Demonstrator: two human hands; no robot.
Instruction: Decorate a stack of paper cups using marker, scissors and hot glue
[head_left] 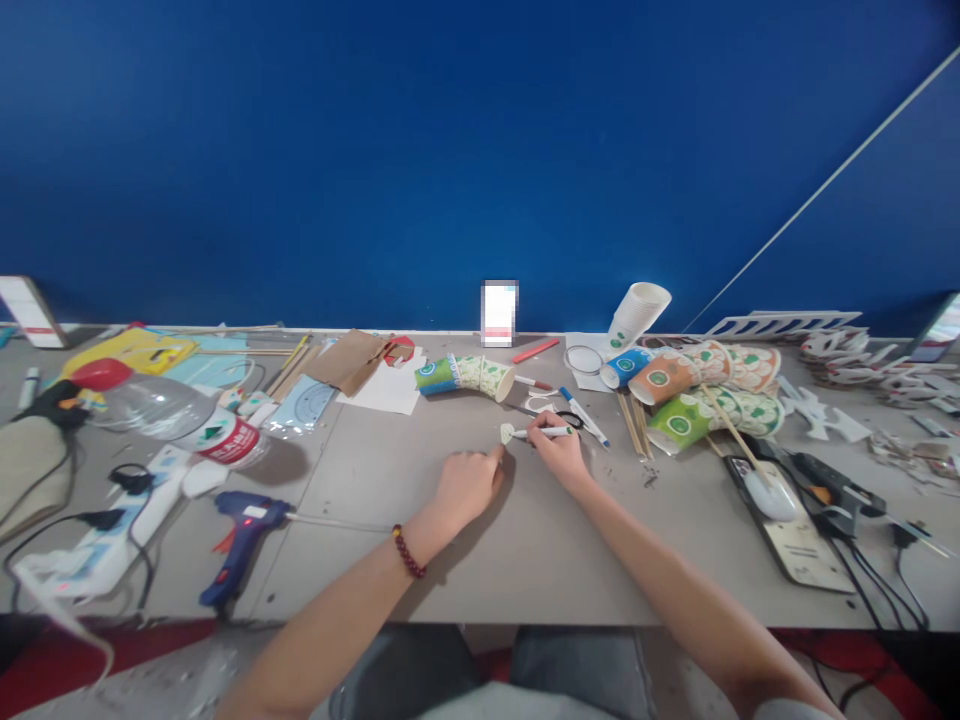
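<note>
My right hand (561, 452) is closed around a white marker pen (556, 431) with a green end. The pen's tip points left, at a small white paper cutout (506, 433) that bears dark marks. My left hand (466, 485) lies low on the table, its index finger stretched to the cutout's lower edge and the other fingers curled under. A beaded bracelet circles that wrist. Beyond my hands lies a bent tube of nested paper cups (466, 376). Scissors (568, 417) and a blue-capped marker (585, 415) lie just beyond my right hand.
At left are a blue glue gun (244, 540), a power strip (124, 530) and a plastic bottle (176, 412). At right lie more nested cups (675, 375), wooden sticks (634, 425), a black glue gun (836, 490) and a mouse (771, 495). A phone (499, 313) leans against the blue wall.
</note>
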